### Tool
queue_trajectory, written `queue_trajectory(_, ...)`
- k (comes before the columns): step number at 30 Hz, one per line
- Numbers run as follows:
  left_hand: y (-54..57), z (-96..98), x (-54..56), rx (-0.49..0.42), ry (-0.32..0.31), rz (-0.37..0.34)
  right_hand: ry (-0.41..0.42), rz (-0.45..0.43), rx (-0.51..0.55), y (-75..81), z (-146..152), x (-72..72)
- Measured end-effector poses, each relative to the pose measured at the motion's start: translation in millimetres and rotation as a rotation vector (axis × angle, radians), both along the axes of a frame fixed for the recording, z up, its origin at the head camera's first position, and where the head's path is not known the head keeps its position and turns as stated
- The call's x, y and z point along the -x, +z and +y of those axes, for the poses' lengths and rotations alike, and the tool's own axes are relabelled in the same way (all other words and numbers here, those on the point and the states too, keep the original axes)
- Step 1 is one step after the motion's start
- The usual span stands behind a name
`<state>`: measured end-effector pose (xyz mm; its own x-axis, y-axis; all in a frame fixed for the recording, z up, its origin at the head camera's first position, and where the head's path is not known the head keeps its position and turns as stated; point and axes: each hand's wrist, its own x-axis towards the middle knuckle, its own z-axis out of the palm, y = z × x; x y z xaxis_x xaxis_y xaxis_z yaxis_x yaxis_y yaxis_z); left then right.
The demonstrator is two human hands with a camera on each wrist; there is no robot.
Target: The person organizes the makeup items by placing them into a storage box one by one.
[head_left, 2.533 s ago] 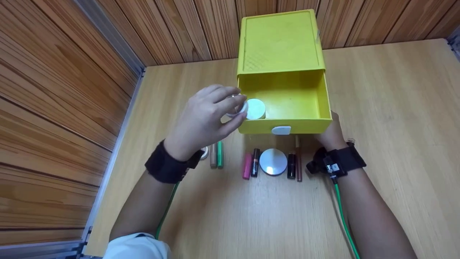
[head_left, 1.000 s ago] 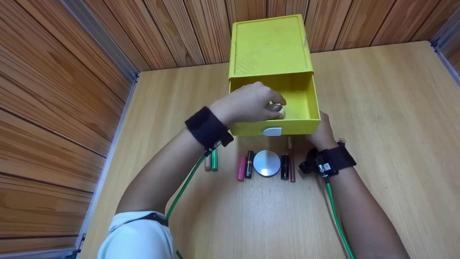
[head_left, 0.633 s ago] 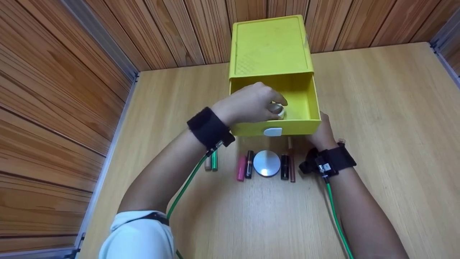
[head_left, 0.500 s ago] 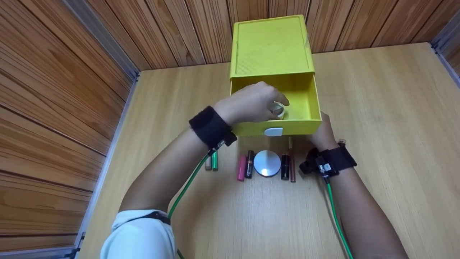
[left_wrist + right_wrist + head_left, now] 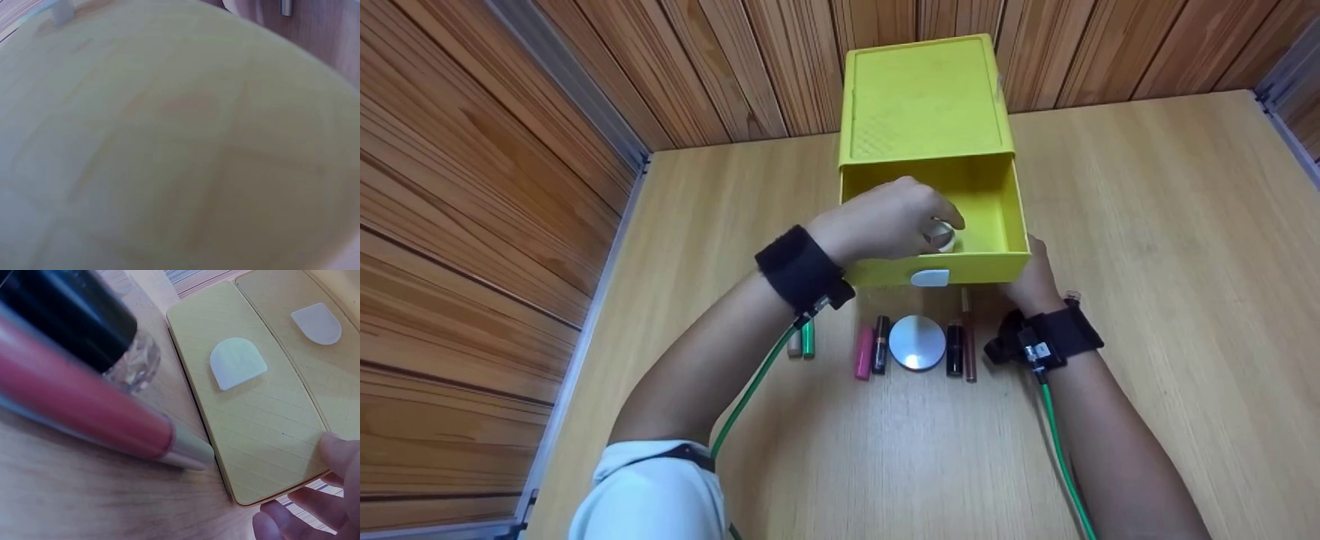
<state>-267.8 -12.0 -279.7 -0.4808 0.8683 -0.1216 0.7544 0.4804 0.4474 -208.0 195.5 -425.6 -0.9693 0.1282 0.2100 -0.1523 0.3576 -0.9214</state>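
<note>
My left hand (image 5: 896,217) reaches over the left wall into the pulled-out yellow drawer (image 5: 1001,202). Thumb and forefinger pinch a small round white-rimmed jar (image 5: 945,238), mostly hidden by the hand. The left wrist view is filled by the blurred, grid-embossed drawer front (image 5: 185,146), with its pale handle (image 5: 62,12) at top left. My right hand (image 5: 1039,279) grips the right side of the yellow drawer box (image 5: 926,97); the right wrist view shows the thumb (image 5: 340,453) on its front and curled fingers along the side.
In front of the box lie a pink tube (image 5: 863,352), a black tube (image 5: 880,345), a round silver compact (image 5: 916,343), a short black tube (image 5: 954,349) and a slim reddish-brown tube (image 5: 970,352). Green (image 5: 808,339) and grey-brown (image 5: 794,345) sticks lie further left. Wood walls stand behind and left.
My left hand has carried the round jar from outside the drawer's left wall rightward into the drawer, covering the white-lidded jar seen there earlier. My right hand stays at the box's side.
</note>
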Motion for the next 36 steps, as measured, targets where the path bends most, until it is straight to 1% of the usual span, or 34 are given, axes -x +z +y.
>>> queue_trajectory(4, 0.2, -0.1, -0.6, 0.005, 0.003, 0.01, -0.016, 0.002, -0.065, -18.1, 7.2, 9.0)
queue_trajectory(7, 1.2, 0.5, -0.8, 0.012, -0.001, 0.04, -0.037, -0.013, -0.082, -32.4, 12.9, 16.7)
queue_trajectory(9, 2.5, 0.3, -0.9, 0.026, -0.011, 0.083, -0.047, -0.005, -0.098, -36.0, 14.1, 18.7)
queue_trajectory(12, 6.3, -2.8, -2.4, 0.047, -0.022, 0.156, -0.05, 0.038, -0.117, -38.9, 14.9, 19.6)
queue_trajectory(15, 12.6, -10.4, -4.9, 0.029, -0.009, 0.208, -0.047, 0.086, -0.122, -39.4, 15.9, 19.8)
queue_trajectory(18, 19.0, -21.8, -8.6, -0.028, 0.022, 0.246, -0.043, 0.097, -0.094, -38.2, 17.6, 20.4)
queue_trajectory(20, 21.6, -31.3, -11.9, -0.087, 0.029, 0.272, -0.051, 0.096, -0.092, -37.6, 18.6, 21.8)
queue_trajectory(26, 24.1, -63.1, -27.1, -0.282, 0.007, 0.343, -0.061, 0.078, -0.097, -35.7, 19.3, 23.2)
queue_trajectory(31, 26.1, -87.3, -42.2, -0.36, 0.012, 0.413, -0.052, 0.07, -0.105, -35.7, 19.7, 22.3)
queue_trajectory(36, 26.2, -106.4, -55.0, -0.43, -0.008, 0.506, -0.045, 0.071, -0.11, -36.5, 20.1, 22.1)
